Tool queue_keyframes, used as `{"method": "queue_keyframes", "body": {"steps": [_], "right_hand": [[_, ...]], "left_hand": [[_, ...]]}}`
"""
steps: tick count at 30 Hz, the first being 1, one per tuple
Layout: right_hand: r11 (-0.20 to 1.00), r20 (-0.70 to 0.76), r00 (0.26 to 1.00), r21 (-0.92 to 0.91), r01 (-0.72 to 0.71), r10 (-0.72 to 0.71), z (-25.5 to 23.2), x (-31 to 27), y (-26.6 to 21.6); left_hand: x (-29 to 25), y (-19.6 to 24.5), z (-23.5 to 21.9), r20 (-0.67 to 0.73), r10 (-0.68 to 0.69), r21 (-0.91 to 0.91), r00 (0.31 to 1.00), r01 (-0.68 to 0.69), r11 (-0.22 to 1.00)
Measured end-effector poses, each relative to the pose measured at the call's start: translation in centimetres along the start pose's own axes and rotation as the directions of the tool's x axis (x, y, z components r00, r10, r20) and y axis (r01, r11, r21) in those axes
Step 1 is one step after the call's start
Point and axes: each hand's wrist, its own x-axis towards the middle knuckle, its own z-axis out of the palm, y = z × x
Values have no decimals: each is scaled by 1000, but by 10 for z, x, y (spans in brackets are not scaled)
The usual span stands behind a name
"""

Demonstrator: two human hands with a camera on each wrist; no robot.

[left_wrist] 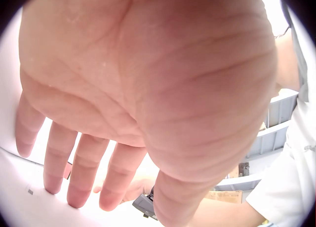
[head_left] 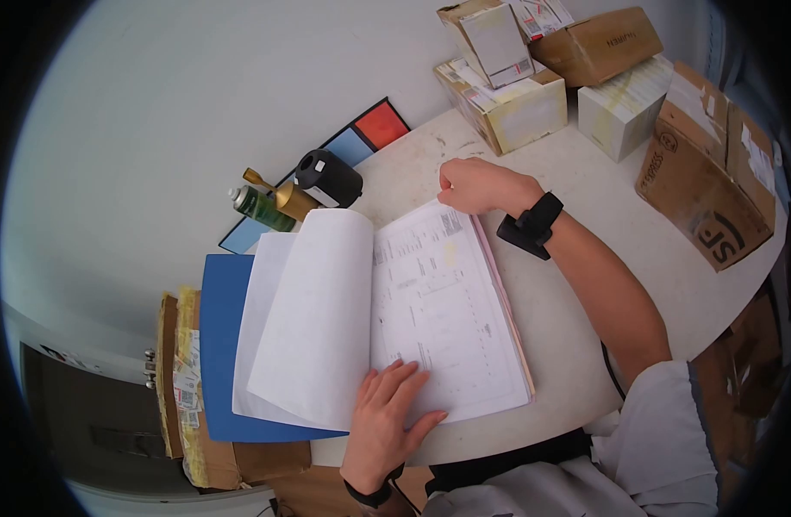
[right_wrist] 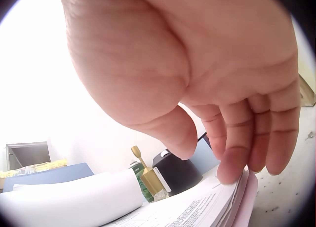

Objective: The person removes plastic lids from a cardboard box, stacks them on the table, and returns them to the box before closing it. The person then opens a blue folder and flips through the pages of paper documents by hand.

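Observation:
A thick stack of printed papers (head_left: 438,319) lies spread on a blue folder (head_left: 223,345), with turned pages (head_left: 313,319) curving over to the left. My left hand (head_left: 385,418) rests at the lower edge of the printed page, fingers spread and nearly straight; its palm and fingers (left_wrist: 88,168) fill the left wrist view. At the far right corner of the stack is my right hand (head_left: 490,185). In the right wrist view its loosely bent fingers (right_wrist: 233,165) touch the page edges at the corner, while the thumb stands apart from the paper. A pink sheet (right_wrist: 245,202) shows along the stack's edge.
Beyond the papers stand a black cylindrical object (head_left: 328,177), a gold item (head_left: 293,200) and a green spray can (head_left: 262,209). Cardboard boxes (head_left: 520,108) are piled at the table's back, with a large brown carton (head_left: 710,172) at right. Another carton (head_left: 257,461) sits below the folder.

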Motion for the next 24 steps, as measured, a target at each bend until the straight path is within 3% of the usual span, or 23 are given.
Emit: {"method": "queue_keyframes", "body": {"steps": [2,4,11,17,24], "right_hand": [[1000,-4,1000,9,-9,9,0,0,1],[995,-50,994,16,102,-101,3,2,6],[997,-119,990,-17,77,-79,10,8,11],[987,-186,970,-16,157,-157,0,0,2],[890,-170,947,329,315,-272,-17,-19,-37]], "left_hand": [[-1,-3,0,-15,6,-11,1000,-6,1000],[-2,-5,0,-23,1,-25,1000,-2,1000],[-4,-8,1,-52,-21,-91,998,16,996],[-8,-10,5,-66,-31,-86,997,25,996],[1,11,3,-132,19,-99,991,-32,995]]}}
